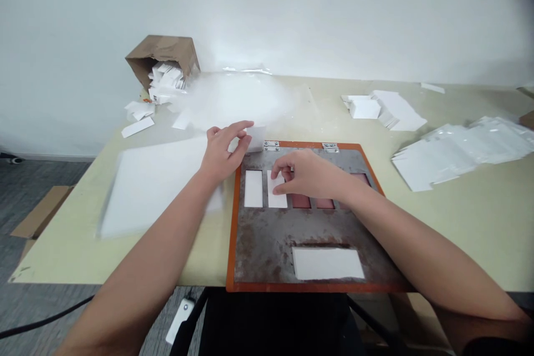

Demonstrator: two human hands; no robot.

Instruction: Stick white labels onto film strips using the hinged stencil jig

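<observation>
A rusty metal template plate (267,239) with an orange rim lies at the table's near edge. Its upper row of slots holds a white card (253,188) at the left and a second white card (276,193) beside it; the slots further right show red. My right hand (306,172) rests on the second card, fingers curled and pressing it. My left hand (223,147) pinches a small stack of white cards (255,138) just past the plate's top left corner. A wider white card (327,263) fills the lower slot.
A tipped cardboard box (164,58) spills white cards at the back left. A heap of clear plastic (233,97) lies behind my hands, a large white sheet (146,183) at the left. White card stacks (386,105) and bagged packs (463,147) sit at the right.
</observation>
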